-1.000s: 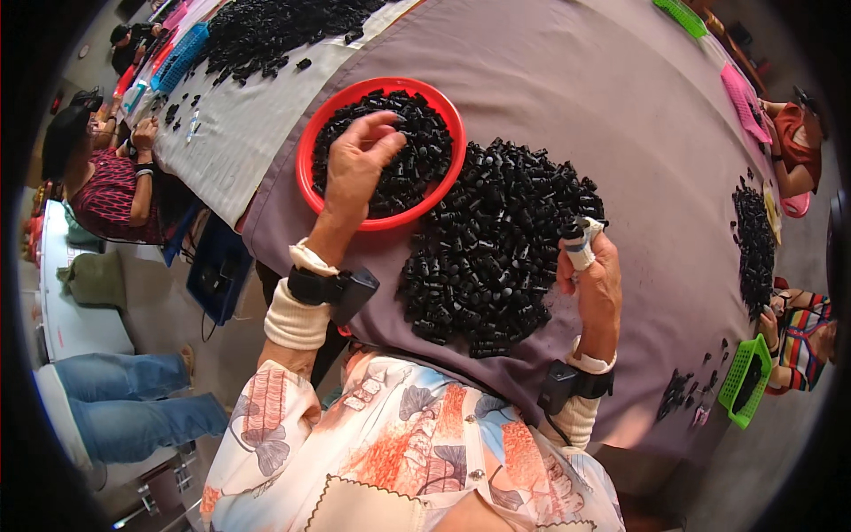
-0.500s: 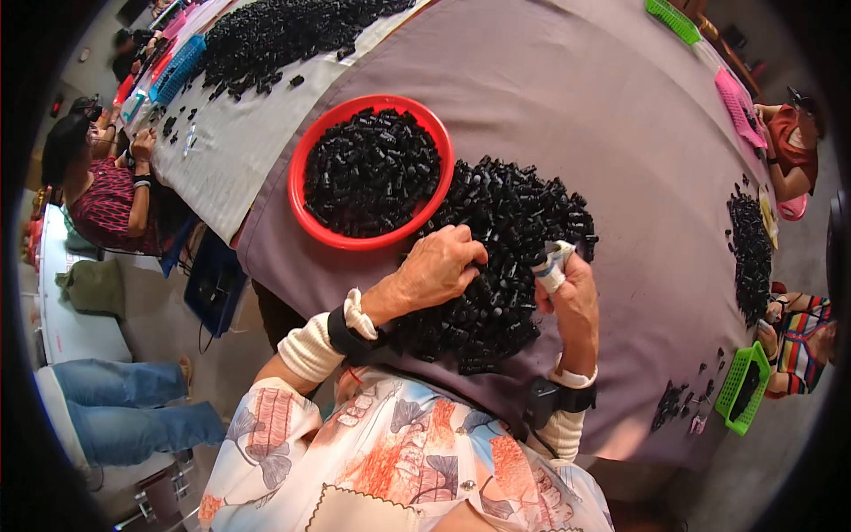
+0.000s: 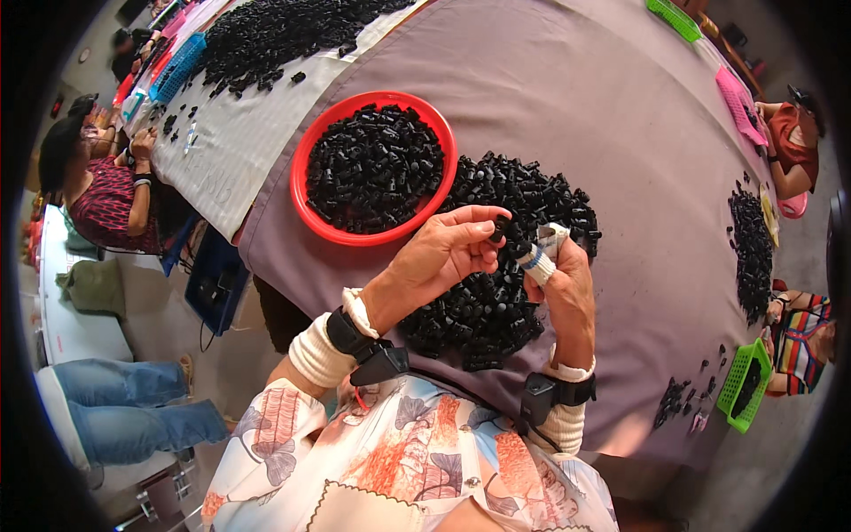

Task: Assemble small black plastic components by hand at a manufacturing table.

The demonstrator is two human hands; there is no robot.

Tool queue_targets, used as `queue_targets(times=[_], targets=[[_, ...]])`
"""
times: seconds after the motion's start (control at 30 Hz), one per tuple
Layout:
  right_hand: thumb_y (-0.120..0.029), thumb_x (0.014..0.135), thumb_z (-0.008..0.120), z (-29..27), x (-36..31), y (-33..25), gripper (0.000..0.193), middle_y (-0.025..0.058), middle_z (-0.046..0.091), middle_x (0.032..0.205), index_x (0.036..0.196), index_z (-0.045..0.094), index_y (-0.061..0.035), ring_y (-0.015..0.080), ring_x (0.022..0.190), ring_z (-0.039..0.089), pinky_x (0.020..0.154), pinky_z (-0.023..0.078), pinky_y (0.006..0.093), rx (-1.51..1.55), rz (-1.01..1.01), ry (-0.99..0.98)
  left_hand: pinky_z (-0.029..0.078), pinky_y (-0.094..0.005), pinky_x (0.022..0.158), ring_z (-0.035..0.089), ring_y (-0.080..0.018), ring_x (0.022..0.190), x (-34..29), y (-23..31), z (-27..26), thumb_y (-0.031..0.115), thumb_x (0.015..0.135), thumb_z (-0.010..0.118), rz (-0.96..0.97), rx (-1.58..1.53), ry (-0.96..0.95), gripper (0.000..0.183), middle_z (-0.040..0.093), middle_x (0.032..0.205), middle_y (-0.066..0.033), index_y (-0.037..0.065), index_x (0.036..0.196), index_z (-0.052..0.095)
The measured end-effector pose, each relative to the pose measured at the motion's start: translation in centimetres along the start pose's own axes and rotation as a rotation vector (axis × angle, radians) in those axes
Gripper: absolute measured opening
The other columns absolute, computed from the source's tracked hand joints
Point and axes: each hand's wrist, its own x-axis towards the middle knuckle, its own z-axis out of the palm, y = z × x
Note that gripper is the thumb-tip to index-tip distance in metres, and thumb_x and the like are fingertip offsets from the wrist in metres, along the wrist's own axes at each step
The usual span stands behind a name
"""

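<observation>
My left hand [image 3: 446, 251] is raised over the near side of a heap of small black plastic parts [image 3: 483, 315]. A single black plastic part [image 3: 501, 228] is pinched between its thumb and forefinger. Close beside it, my right hand [image 3: 567, 288] is closed, with white blue-striped cloth [image 3: 539, 262] wrapped round a digit. Whatever the right fingers grip is lost against the dark heap. A round red basin [image 3: 299, 197] full of similar black parts stands to the left of the heap, touching its edge.
Grey-mauve cloth [image 3: 612, 106] covers the table. At the right lie another black pile [image 3: 752, 257], a green basket [image 3: 732, 390] and a pink basket [image 3: 736, 97]. A pale table [image 3: 239, 133] at the left bears more black parts. People [image 3: 102, 204] sit around.
My left hand has risen from the heap and turned, now showing a black part at its fingertips. My right hand has shifted slightly left, closer to it.
</observation>
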Motion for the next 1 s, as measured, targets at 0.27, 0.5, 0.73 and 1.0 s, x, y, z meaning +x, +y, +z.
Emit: queue_targets(times=[0.27,0.5,0.73,1.0], targets=[[-0.018,0.078,0.064,1.0,0.1,-0.8,0.017,-0.0033,0.047,0.052,0.076,0.052,-0.0076,0.0038,0.042,0.041,0.037,0.028,0.0184,0.008,-0.031,-0.023,0.05,-0.0281,0.069,0.061,-0.0155,0.076,0.3,-1.2,-0.1,0.012,0.091,0.048,0.005,-0.035,-0.086,0.023,0.061,0.089,-0.0079,0.001,0.11,0.052],[-0.014,0.073,0.069,0.6,0.0,-0.4,0.021,-0.0013,0.053,0.062,0.085,0.057,-0.0027,0.0039,0.045,0.044,0.038,0.034,0.019,-0.019,0.028,-0.034,0.051,-0.0282,0.075,0.06,-0.0134,0.082,0.1,-0.9,0.6,0.013,0.091,0.048,-0.004,-0.131,-0.03,0.026,0.061,0.093,-0.0083,0.001,0.114,0.049],[-0.012,0.071,0.07,0.9,0.0,-0.3,0.023,-0.0011,0.053,0.064,0.087,0.057,-0.0017,0.0041,0.046,0.045,0.038,0.035,0.0194,-0.052,0.039,-0.031,0.051,-0.0274,0.076,0.06,-0.0134,0.083,0.4,-1.1,0.0,0.012,0.091,0.048,0.002,-0.134,-0.021,0.026,0.06,0.092,-0.008,0.0,0.114,0.049],[-0.011,0.071,0.068,0.9,0.2,-0.2,0.022,-0.001,0.052,0.062,0.088,0.058,-0.0013,0.0048,0.045,0.045,0.038,0.034,0.0204,-0.054,0.036,-0.085,0.05,-0.026,0.075,0.06,-0.0131,0.083,0.3,-1.2,0.0,0.011,0.09,0.049,-0.017,-0.129,-0.034,0.025,0.06,0.092,-0.0077,0.0,0.112,0.05]])
